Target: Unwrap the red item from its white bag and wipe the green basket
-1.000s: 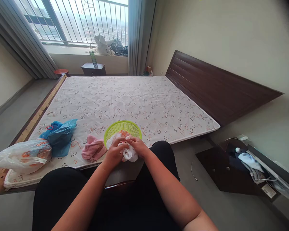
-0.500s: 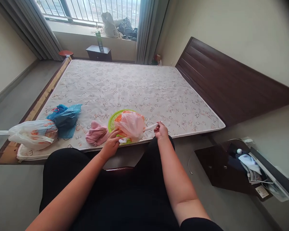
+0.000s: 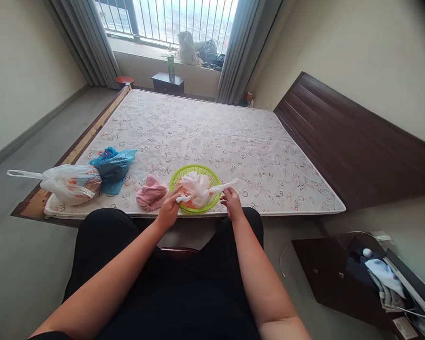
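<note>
A lime-green plastic basket (image 3: 212, 177) sits at the near edge of the letter-printed mattress (image 3: 198, 137). A thin white plastic bag (image 3: 198, 184) with something orange inside rests in the basket. My left hand (image 3: 170, 208) pinches one handle of the bag at the basket's left rim. My right hand (image 3: 231, 203) holds the other handle, stretched out to the right of the basket. A crumpled pink cloth (image 3: 151, 197) lies just left of the basket, beside my left hand.
A blue plastic bag (image 3: 112, 163) and a filled white bag (image 3: 71, 182) lie at the mattress's left corner. A dark headboard (image 3: 354, 141) runs along the right. A dark bedside cabinet (image 3: 336, 269) with cloths on it stands low right. My black-clad lap fills the foreground.
My hands moved apart, each pulling a bag handle sideways. The bag puffed up half a second ago and has now settled lower into the basket. The view shifted left.
</note>
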`<state>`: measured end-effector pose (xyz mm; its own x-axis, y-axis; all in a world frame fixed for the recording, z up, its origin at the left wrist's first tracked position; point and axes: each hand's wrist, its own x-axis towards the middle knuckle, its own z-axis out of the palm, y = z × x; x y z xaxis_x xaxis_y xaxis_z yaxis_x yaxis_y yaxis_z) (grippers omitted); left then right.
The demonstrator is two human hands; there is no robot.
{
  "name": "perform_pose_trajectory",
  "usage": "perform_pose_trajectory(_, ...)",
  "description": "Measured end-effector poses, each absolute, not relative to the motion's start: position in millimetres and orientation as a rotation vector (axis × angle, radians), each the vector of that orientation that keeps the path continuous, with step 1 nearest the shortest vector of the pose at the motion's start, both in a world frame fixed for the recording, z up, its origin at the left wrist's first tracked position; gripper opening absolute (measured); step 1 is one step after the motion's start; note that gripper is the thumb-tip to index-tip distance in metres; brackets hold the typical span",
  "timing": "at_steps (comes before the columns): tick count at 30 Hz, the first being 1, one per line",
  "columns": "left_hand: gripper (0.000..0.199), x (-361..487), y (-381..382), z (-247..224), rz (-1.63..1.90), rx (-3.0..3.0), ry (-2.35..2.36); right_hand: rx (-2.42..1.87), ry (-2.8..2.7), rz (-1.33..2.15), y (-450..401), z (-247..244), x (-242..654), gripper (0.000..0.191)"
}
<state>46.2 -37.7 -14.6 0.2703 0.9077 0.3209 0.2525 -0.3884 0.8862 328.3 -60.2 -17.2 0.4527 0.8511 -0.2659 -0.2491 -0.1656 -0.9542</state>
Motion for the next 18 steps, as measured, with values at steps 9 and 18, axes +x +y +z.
perform_pose_trajectory(9, 0.043, 63.2, -45.7, -20.9, 1.215, 1.506, 0.902, -1.735, -1.274, 0.650, -67.7, -0.4, 279.2, 0.042)
perform_pose_trajectory(18, 0.050, 56.6, -49.0, 32.7, 1.456, 1.709, 0.818, -1.336, -1.365, 0.644, -74.5, 31.0, 244.8, 0.067)
